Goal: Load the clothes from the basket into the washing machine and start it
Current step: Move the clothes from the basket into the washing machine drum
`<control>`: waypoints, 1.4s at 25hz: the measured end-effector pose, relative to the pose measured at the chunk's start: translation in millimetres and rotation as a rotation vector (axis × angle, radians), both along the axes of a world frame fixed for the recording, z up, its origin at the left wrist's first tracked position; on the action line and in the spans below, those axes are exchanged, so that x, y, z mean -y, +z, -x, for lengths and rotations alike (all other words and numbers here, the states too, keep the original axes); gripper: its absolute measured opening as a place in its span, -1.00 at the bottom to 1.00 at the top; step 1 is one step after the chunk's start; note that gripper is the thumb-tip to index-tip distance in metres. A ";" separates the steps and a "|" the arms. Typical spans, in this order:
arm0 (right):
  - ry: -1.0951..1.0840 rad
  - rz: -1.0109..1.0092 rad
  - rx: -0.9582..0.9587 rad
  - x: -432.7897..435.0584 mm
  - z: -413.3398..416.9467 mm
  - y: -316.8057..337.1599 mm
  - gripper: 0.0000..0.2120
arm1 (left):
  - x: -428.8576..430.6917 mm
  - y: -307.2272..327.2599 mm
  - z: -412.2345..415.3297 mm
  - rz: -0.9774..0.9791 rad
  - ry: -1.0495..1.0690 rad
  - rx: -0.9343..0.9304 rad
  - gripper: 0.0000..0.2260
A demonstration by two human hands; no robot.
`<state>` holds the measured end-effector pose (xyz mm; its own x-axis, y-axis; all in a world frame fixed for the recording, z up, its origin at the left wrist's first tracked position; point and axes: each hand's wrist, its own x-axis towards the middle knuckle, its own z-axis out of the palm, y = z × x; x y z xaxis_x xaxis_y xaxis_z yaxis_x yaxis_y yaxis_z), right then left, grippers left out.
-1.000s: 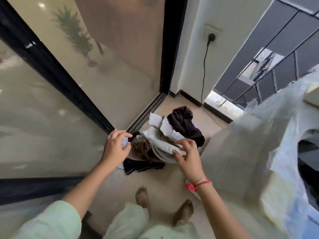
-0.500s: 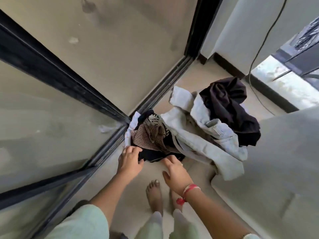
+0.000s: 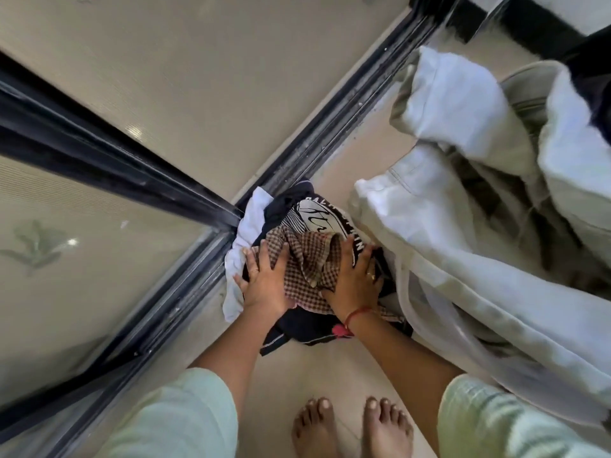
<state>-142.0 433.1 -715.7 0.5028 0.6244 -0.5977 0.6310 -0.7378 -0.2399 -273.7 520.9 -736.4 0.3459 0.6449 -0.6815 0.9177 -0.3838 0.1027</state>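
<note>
**A:** In the head view, where are the clothes?

**B:** They lie in a heap on the floor point(image 3: 330, 368), in the corner by the dark door track point(image 3: 314, 143). On top is a checked cloth point(image 3: 307, 262). Under it is a dark printed garment point(image 3: 317, 216), and a white cloth point(image 3: 244, 226) is at the left edge. Large pale garments point(image 3: 463, 226) lie just beside the heap, to the right.

**A:** And the hands?

**B:** The left hand point(image 3: 264, 282) and the right hand point(image 3: 353, 285) press on the heap from both sides, and both touch the checked cloth. The fingers are spread and nearly straight, so the grip of each hand is released. Nothing is grasped yet.

**A:** Which step is this?

**B:** I judge it is the beginning of the loading, the gathering of a first bundle. The washing machine is not in view, and I cannot tell a basket for sure.

**A:** What does the next move call for?

**B:** Probably the fingers must close under the heap and lift it as one bundle, with no loose ends dragging, and then carry it to the machine. The pale garments need a second trip, I think.
</note>
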 end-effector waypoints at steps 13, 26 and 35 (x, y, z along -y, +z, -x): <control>-0.037 -0.067 -0.100 60.7 49.6 132.0 -0.62 | 38.8 112.1 47.8 -0.068 0.506 0.404 -0.55; 0.222 -0.711 0.350 101.0 39.0 583.7 -0.43 | 90.8 568.7 21.4 -0.318 0.405 0.913 -0.69; -0.362 -1.176 0.492 207.2 -45.4 789.3 -0.47 | 157.8 765.0 -94.8 -0.395 0.009 1.267 -0.47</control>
